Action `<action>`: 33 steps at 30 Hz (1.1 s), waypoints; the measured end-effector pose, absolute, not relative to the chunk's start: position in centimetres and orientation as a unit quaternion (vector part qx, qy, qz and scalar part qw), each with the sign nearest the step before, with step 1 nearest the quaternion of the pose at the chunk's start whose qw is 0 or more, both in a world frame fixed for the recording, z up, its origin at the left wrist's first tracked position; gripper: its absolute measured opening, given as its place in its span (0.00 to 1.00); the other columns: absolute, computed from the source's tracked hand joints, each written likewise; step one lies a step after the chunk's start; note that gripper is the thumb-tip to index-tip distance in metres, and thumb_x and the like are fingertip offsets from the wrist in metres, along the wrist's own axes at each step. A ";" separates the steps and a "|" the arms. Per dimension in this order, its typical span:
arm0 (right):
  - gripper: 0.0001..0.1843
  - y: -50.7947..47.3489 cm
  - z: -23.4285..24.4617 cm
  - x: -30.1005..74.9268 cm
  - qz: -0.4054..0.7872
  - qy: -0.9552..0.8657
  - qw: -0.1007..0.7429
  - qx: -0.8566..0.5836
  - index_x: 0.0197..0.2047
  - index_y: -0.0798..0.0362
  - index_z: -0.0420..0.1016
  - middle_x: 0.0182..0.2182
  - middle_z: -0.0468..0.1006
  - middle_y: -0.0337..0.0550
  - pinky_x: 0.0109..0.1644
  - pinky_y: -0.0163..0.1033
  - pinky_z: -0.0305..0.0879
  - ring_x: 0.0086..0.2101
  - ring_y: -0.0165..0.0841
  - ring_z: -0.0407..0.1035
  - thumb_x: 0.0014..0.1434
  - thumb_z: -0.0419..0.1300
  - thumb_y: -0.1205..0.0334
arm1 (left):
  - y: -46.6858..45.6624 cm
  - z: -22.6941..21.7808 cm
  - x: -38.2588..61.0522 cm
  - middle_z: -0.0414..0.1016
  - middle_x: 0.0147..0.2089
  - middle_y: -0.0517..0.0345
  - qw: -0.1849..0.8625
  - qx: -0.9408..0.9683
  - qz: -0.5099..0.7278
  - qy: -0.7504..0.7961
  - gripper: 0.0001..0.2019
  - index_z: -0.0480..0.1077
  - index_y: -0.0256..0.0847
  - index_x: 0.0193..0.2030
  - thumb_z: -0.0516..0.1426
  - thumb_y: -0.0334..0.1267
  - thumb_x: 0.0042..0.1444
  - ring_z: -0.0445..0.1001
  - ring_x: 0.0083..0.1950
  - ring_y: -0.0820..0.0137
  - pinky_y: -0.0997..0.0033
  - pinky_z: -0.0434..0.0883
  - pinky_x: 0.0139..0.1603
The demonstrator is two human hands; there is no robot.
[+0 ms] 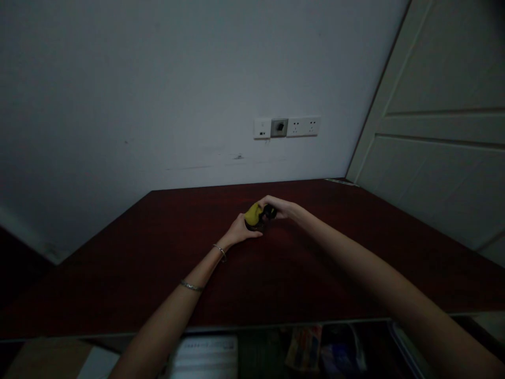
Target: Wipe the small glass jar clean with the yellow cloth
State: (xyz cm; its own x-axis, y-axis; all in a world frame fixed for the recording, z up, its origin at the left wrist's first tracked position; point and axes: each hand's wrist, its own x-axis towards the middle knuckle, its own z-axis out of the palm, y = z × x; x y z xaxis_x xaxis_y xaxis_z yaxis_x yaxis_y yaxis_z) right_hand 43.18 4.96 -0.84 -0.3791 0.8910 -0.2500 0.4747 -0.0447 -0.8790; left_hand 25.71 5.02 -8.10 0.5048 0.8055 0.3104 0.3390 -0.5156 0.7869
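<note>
Near the middle of the table, both hands meet on a small yellow and black object (pixel 253 215). Its upper part is yellow, and a dark, shiny part shows underneath; the dim light hides its exact kind. My left hand (pixel 240 230) grips it from the left, thumb stretched along the near side. From the right, my right hand (pixel 274 204) closes over its top and right side, where a black rounded part (pixel 270 211) shows by the fingers. The fingertips of both hands are partly hidden. Two bracelets circle my left forearm.
The dark red tabletop (pixel 189 216) reaches back to a pale wall (pixel 158 95) with sockets and a switch (pixel 279 127). A white panelled door (pixel 442 126) borders the right side. Below the front edge lie a pale ridged box (pixel 205 355) and colourful packets (pixel 305 347).
</note>
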 end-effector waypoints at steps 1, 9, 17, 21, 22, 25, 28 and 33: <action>0.13 4.9 -0.8 43.5 0.509 -0.662 0.225 -0.502 0.40 0.62 0.72 0.32 0.77 0.45 0.30 0.32 0.69 0.26 0.26 0.70 0.60 0.48 0.67 | 5.0 -8.1 25.7 0.76 0.46 0.48 0.336 0.800 0.348 0.356 0.32 0.70 0.33 0.50 0.69 0.37 0.35 0.73 0.49 0.58 0.61 0.69 0.51; 0.32 4.3 -1.7 45.9 0.445 -0.717 0.343 -0.411 0.54 0.56 0.68 0.51 0.75 0.48 0.45 0.41 0.71 0.41 0.35 0.74 0.44 0.48 0.71 | 5.3 -8.3 25.6 0.77 0.41 0.50 0.342 0.808 0.320 0.358 0.26 0.72 0.32 0.43 0.68 0.42 0.37 0.74 0.45 0.56 0.59 0.70 0.48; 0.29 4.3 -4.2 47.5 0.256 -0.813 0.340 -0.398 0.52 0.52 0.71 0.56 0.71 0.46 0.63 0.52 0.54 0.56 0.41 0.64 0.44 0.54 0.73 | 5.8 -9.0 25.3 0.73 0.51 0.46 0.352 0.793 0.314 0.387 0.37 0.64 0.34 0.54 0.69 0.44 0.36 0.72 0.52 0.57 0.58 0.67 0.55; 0.28 4.4 -4.0 46.8 0.182 -0.854 0.311 -0.376 0.51 0.51 0.73 0.53 0.74 0.43 0.66 0.55 0.48 0.59 0.40 0.61 0.48 0.50 0.76 | 6.0 -8.9 25.3 0.71 0.54 0.45 0.359 0.792 0.311 0.382 0.41 0.61 0.35 0.57 0.69 0.44 0.35 0.70 0.55 0.56 0.56 0.65 0.58; 0.29 4.5 -3.9 46.5 0.165 -0.861 0.306 -0.372 0.52 0.51 0.72 0.54 0.73 0.43 0.66 0.56 0.47 0.60 0.39 0.58 0.48 0.49 0.77 | 6.0 -9.0 25.3 0.70 0.55 0.45 0.361 0.792 0.312 0.381 0.42 0.61 0.35 0.58 0.69 0.44 0.35 0.69 0.55 0.56 0.56 0.64 0.58; 0.32 4.7 -3.9 45.4 0.129 -0.880 0.285 -0.357 0.56 0.52 0.68 0.58 0.69 0.43 0.67 0.54 0.46 0.64 0.37 0.51 0.49 0.47 0.79 | 6.2 -9.2 25.3 0.70 0.56 0.44 0.366 0.791 0.317 0.374 0.44 0.60 0.35 0.59 0.70 0.44 0.34 0.69 0.56 0.55 0.56 0.65 0.58; 0.31 5.1 -3.9 44.2 0.115 -0.900 0.251 -0.337 0.56 0.54 0.69 0.58 0.69 0.45 0.67 0.50 0.49 0.63 0.36 0.51 0.49 0.47 0.80 | 6.3 -9.5 25.4 0.70 0.57 0.45 0.365 0.791 0.326 0.368 0.42 0.61 0.36 0.59 0.69 0.43 0.36 0.70 0.56 0.56 0.57 0.65 0.58; 0.31 6.0 -3.5 43.3 0.121 -0.915 0.200 -0.328 0.52 0.56 0.73 0.54 0.73 0.46 0.66 0.47 0.52 0.60 0.37 0.59 0.46 0.50 0.82 | 6.4 -9.7 25.4 0.72 0.55 0.47 0.349 0.792 0.323 0.384 0.40 0.63 0.38 0.58 0.69 0.43 0.35 0.71 0.55 0.55 0.56 0.65 0.57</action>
